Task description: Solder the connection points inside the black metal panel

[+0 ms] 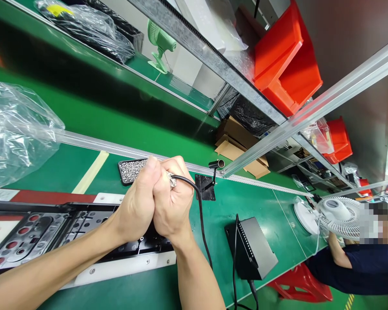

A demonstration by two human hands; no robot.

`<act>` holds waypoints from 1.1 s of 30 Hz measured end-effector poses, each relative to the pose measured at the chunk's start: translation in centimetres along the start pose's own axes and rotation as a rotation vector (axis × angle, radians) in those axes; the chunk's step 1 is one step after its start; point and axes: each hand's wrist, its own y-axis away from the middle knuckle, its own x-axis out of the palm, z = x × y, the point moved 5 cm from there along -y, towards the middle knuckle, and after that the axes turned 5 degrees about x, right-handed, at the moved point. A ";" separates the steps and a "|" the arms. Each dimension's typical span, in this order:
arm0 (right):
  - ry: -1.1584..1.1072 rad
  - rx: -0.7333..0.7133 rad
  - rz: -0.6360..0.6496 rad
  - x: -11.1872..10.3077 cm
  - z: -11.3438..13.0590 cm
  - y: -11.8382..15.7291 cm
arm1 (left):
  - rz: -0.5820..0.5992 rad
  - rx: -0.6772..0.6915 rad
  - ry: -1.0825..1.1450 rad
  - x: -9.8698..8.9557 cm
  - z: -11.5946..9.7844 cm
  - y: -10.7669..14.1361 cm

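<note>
My left hand (139, 201) and my right hand (173, 199) are closed and pressed together above the bench. From the top of my right hand sticks a silvery, crumpled-looking end of a black cable (199, 206), which curves down to the right. Whatever else lies inside the two fists is hidden by the fingers. Below them lies a long black plastic panel (64, 221) with round holes, set in a fixture with white blocks (126, 268). Just behind my hands stands a black tray (129, 171) full of small metal screws.
On the right are a black box (255, 247) with cords, a small stand with a metal tube (216, 164), and a white fan (338, 217) beside a seated person (352, 267). Clear plastic (19, 133) hangs at left. A metal frame (310, 125) with red bins (284, 64) crosses above.
</note>
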 end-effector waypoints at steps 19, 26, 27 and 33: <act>0.007 -0.010 -0.012 0.1 -0.1 0.0 | -0.032 0.117 -0.031 0.0 -0.5 -0.2; 0.020 -0.025 -0.023 0.2 -0.2 0.0 | -0.009 0.156 -0.050 0.1 -0.5 -0.1; 0.017 -0.025 -0.022 0.2 -0.3 0.0 | -0.010 0.155 -0.051 0.1 -0.5 -0.2; 0.004 -0.024 -0.032 0.3 -0.4 0.2 | -0.024 0.134 -0.046 0.0 -0.2 -0.2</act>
